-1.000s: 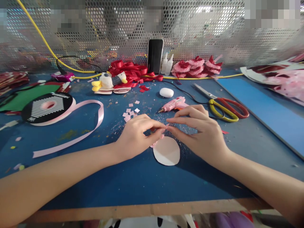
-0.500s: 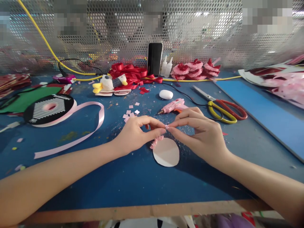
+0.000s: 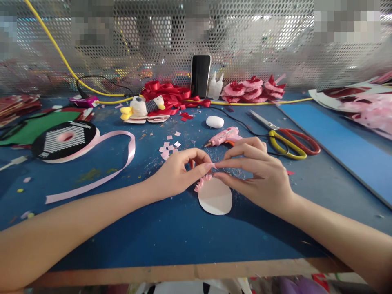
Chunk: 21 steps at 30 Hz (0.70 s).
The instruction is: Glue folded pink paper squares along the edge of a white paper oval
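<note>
A tiny piece of pink ribbon (image 3: 213, 165) is pinched between the thumb and index finger of my left hand (image 3: 186, 169). My right hand (image 3: 260, 175) has its index fingertip against that piece, while its thumb sits a little lower, apart from the finger. Just below my fingertips lies a round cream disc (image 3: 215, 198) on the blue table. Small folded pink ribbon petals (image 3: 202, 182) line its upper left edge. Left of my hands are several cut pink ribbon squares (image 3: 167, 148). A pink glue gun (image 3: 223, 136) rests behind my right hand.
Scissors (image 3: 284, 139) with red and yellow handles lie at right, beside a blue board (image 3: 343, 147). A ribbon spool (image 3: 65, 141) trails pink ribbon at left. Behind stand a phone (image 3: 200, 76), a white case (image 3: 214, 121), red ribbon (image 3: 165, 96) and a plush toy (image 3: 142, 107).
My right thumb has moved down, away from the ribbon piece, leaving the index fingertip on it. My left hand keeps its pinch. The view has shifted slightly.
</note>
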{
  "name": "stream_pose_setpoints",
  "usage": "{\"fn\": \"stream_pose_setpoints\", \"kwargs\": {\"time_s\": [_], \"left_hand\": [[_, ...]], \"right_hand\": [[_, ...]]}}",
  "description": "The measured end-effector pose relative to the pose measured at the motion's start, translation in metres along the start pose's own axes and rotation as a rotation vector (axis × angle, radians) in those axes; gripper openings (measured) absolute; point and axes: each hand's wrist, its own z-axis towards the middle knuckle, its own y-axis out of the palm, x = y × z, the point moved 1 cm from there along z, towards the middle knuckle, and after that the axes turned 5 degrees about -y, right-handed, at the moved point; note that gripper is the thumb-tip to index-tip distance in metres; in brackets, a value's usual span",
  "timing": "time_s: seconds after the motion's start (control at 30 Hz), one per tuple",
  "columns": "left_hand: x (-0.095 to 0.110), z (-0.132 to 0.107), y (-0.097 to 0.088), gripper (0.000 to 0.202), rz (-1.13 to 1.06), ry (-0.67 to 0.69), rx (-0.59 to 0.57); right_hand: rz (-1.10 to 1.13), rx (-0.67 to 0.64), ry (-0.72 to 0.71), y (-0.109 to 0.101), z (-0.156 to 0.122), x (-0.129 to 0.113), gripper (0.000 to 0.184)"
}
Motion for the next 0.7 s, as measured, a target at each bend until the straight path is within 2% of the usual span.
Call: {"fn": "stream_pose_setpoints", "kwargs": {"time_s": [0.23, 0.4, 0.53, 0.7], "left_hand": [[-0.002, -0.0017, 0.0009, 0.02, -0.167, -0.127, -0.163], [-0.0007, -0.0014, 0.0005, 0.017, -0.203, -0.143, -0.196], [-0.0005, 0.0005, -0.0008, 0.018, -0.148, -0.132, -0.19], [-0.003, 0.0034, -0.0019, 0.025, -0.097, -0.075, -0.096]], "right_hand": [[0.017, -0.006, -0.067, 0.0001, 0.0014, -0.0014, 0.013], [0.01, -0.017, -0.039, 0.0006, 0.0022, -0.003, 0.009], [0.01, -0.014, -0.062, 0.0, 0.0018, -0.0035, 0.015], [0.054, 0.002, -0.013, 0.0009, 0.0012, -0.0011, 0.012]]}}
